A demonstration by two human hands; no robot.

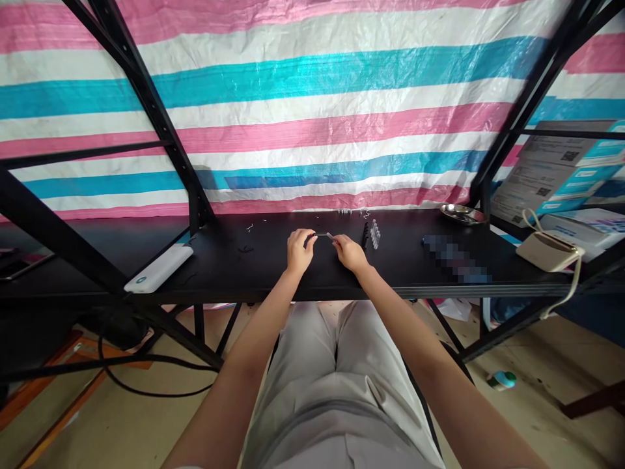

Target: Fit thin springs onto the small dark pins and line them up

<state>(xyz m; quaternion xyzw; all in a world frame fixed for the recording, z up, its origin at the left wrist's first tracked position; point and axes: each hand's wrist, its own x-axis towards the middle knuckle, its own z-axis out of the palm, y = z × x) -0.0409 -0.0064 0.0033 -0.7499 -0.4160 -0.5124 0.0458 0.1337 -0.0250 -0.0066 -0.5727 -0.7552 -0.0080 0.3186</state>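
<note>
My left hand [300, 251] is closed in a pinch on the dark end of a thin, rod-like piece [321, 234] just above the black tabletop. My right hand [350, 253] pinches a small, clear-grey piece [330, 236] at the other end. The two pieces meet or nearly meet between my fingertips; whether they are joined I cannot tell. Just right of my right hand stand a row of small black pieces [365, 234] and a row of clear, whitish pieces [375, 234]. Several tiny white pieces [344, 212] lie behind, near the striped sheet.
A shiny metal dish [461, 213] and a blurred-out item [454, 257] lie to the right, with a beige purse [549, 251] beyond. A long white device [160, 268] sits at left. Small dark bits [245, 249] are scattered left of my hands. Black frame posts [161, 124] slant upward.
</note>
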